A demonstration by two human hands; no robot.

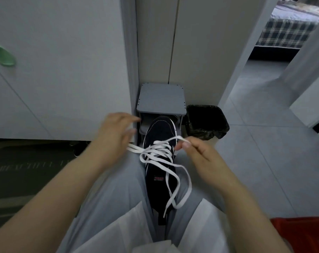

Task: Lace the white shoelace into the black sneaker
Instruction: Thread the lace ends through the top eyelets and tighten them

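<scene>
Black sneaker with white trim, wedged between my legs, toe pointing away from me, red label on tongue, white shoelace flat, crossed loosely through the eyelets, one strand pinched in my right hand, slack ends trailing over tongue

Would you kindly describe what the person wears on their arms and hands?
Nothing shows: the left hand and right hand are ungloved, both forearms bare with no sleeve in view, and no watch, bracelet or ring is visible. The left hand is blurred, so less certain.
</scene>
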